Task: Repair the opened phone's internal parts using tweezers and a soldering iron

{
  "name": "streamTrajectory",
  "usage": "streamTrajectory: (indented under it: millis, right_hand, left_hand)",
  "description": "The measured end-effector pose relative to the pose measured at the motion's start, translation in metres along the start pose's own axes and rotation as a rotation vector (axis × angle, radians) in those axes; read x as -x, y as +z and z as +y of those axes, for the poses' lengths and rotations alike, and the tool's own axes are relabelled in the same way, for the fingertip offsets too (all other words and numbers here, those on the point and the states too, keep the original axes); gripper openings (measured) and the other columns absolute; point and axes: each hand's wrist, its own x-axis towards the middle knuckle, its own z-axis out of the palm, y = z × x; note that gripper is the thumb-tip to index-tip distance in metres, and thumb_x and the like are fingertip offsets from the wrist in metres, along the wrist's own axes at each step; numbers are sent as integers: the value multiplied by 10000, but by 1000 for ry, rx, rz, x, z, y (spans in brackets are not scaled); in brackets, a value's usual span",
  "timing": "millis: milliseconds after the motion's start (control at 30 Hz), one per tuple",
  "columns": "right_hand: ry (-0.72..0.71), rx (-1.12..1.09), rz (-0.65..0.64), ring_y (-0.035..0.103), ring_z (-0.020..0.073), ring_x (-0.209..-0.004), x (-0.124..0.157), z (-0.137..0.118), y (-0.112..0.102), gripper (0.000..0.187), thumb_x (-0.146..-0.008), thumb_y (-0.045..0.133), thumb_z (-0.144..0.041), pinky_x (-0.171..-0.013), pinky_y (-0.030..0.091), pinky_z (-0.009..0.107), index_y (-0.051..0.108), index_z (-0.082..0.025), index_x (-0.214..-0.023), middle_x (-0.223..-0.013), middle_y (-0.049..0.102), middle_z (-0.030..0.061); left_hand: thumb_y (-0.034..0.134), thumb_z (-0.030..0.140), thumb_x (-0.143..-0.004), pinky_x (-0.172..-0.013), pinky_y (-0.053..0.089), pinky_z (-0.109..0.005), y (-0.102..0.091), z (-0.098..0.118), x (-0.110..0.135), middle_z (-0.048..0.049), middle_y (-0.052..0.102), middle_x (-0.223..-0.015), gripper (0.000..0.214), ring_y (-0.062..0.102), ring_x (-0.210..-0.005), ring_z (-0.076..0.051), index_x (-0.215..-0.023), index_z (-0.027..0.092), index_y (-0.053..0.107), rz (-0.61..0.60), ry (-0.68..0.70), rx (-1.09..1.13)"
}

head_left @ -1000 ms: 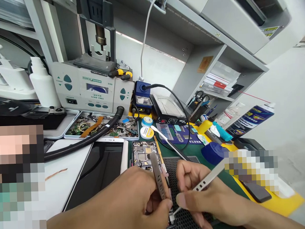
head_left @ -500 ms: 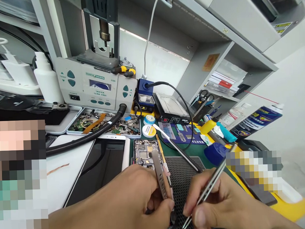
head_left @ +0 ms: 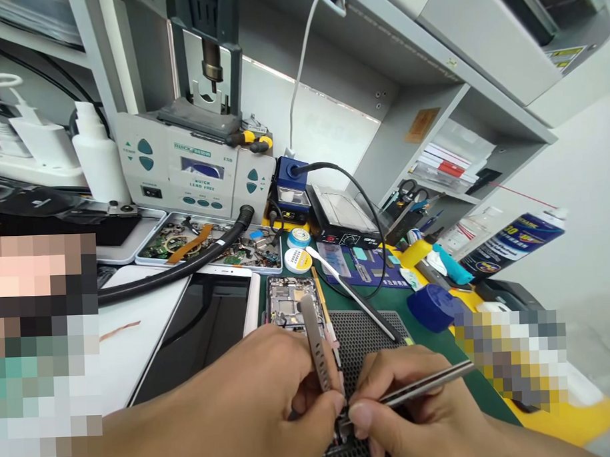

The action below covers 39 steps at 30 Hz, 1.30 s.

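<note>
My left hand (head_left: 271, 396) is closed around a flat metal tool with a row of holes (head_left: 313, 341), its rounded end pointing up and away. My right hand (head_left: 416, 404) grips tweezers (head_left: 430, 382), which now lie at a low slant with their back end toward the right. Both hands' fingertips nearly meet over a small dark part (head_left: 345, 430), mostly covered by the fingers; I cannot make out whether the tweezers' tips touch it. Just beyond my left hand lies an opened phone with its inner parts showing (head_left: 290, 299). A black perforated mat (head_left: 368, 329) lies under the work.
A white-handled stick tool (head_left: 352, 293) crosses the mat's far side. To the left lie a dark-screened phone (head_left: 208, 325) and a thick black hose (head_left: 186, 269) from the hot-air station (head_left: 197, 172). Behind is a tray of circuit boards (head_left: 226, 254); a blue round container (head_left: 432, 307) stands right.
My right hand has moved slightly left toward my left hand, and the tweezers have tipped from steep to nearly level. My left hand stays almost in place.
</note>
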Motion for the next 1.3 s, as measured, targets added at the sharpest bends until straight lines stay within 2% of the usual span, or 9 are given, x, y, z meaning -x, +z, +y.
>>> streamTrajectory:
  millis: [233, 433, 600, 667, 767, 900, 1100, 1200, 1300]
  right_hand:
    - [-13, 21, 9, 612, 97, -476, 2, 2, -3, 241, -904, 909, -267, -463, 468, 167, 718, -145, -823, -631, 681, 6]
    - [0, 66, 13, 602, 111, -484, 4, 1, -2, 275, -910, 907, -338, -459, 464, 193, 718, -154, -835, -619, 676, 11]
    - [-61, 169, 12, 597, 118, -491, 3, -5, -2, 231, -983, 791, -314, -465, 460, 204, 719, -146, -841, -602, 669, 26]
    - [-40, 162, -1, 583, 114, -496, 3, -6, -2, 224, -981, 789, -313, -471, 453, 202, 722, -141, -854, -605, 665, 25]
    - [20, 117, -13, 581, 114, -515, 5, -6, -2, 231, -972, 806, -337, -475, 449, 198, 728, -141, -880, -629, 654, 21]
    - [59, 72, -17, 587, 115, -517, 5, -5, -2, 265, -969, 814, -375, -471, 450, 194, 721, -141, -886, -640, 648, 23]
    - [-21, 149, -13, 590, 117, -510, 1, -9, 0, 278, -996, 775, -372, -482, 449, 202, 706, -144, -852, -612, 647, 26]
    - [-22, 138, -9, 592, 116, -504, 1, -7, 0, 287, -1006, 765, -382, -479, 453, 201, 696, -153, -846, -611, 647, 21]
    - [-18, 130, -3, 587, 115, -492, 4, -4, 0, 311, -1033, 732, -413, -462, 448, 198, 693, -158, -858, -613, 639, 19]
  left_hand:
    - [549, 278, -957, -574, 416, -216, 1, -5, -2, 31, 680, -672, 298, 724, -762, -166, -674, 229, 625, 15, 61, 6]
    - [568, 243, -950, -576, 411, -228, 0, -1, 3, 40, 748, -760, 283, 731, -740, -158, -674, 226, 627, 26, 52, 3]
    - [531, 237, -962, -598, 413, -258, 0, -1, 2, 34, 808, -930, 242, 752, -856, -181, -774, 233, 682, -23, 20, -1]
    - [564, 255, -948, -646, 441, -255, 1, -1, 1, 37, 775, -867, 195, 731, -864, -186, -833, 254, 721, -3, -8, 9]
    - [550, 261, -946, -609, 427, -257, 1, -1, 1, 46, 707, -747, 214, 694, -746, -169, -804, 256, 710, -38, -2, 9]
    - [546, 250, -936, -616, 440, -254, -1, -1, 1, 48, 718, -761, 208, 698, -748, -171, -826, 263, 723, -36, 2, 27]
    - [543, 290, -940, -602, 416, -274, 2, -4, 0, 38, 674, -727, 227, 678, -715, -175, -762, 253, 678, -32, -27, 36]
    - [542, 267, -950, -646, 440, -260, 2, -3, -1, 40, 703, -770, 227, 703, -794, -180, -776, 253, 687, -17, 16, 15]
    - [560, 271, -944, -682, 466, -251, 1, -2, 1, 39, 703, -765, 211, 712, -837, -192, -794, 265, 707, 1, 3, 5]
